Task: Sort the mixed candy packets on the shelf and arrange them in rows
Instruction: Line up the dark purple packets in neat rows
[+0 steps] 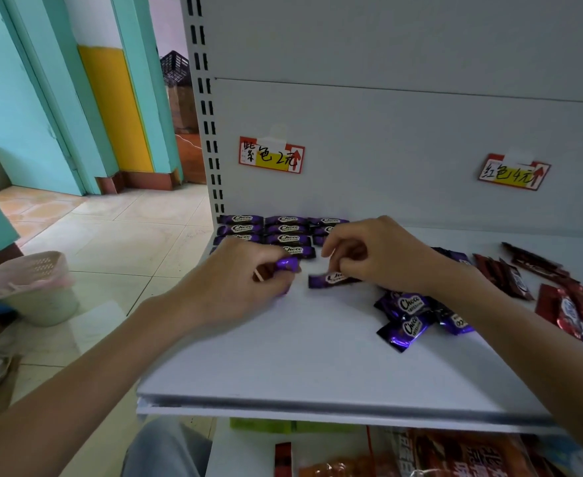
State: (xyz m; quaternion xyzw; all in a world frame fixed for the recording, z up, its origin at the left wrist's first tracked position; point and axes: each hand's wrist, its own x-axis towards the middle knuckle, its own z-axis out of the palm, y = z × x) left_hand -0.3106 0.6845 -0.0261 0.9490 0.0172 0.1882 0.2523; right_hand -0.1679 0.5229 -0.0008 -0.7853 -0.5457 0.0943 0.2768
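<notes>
My left hand (pixel 248 280) is closed around one purple packet (pixel 288 263), its end poking out past my fingertips just above the shelf (pixel 283 356). At 3 o'clock from it, close by, a second packet (pixel 331 279) lies flat. My right hand (pixel 379 256) curls down onto that one's right end, though I can't tell whether I'm pinching or only touching it. The sorted purple rows (pixel 276 232) sit at 11 o'clock on the shelf, against the back panel. A loose purple pile (pixel 414 315) lies at 3 o'clock, under my right forearm, and the red packets (pixel 541 284) are scattered further out toward 2.
</notes>
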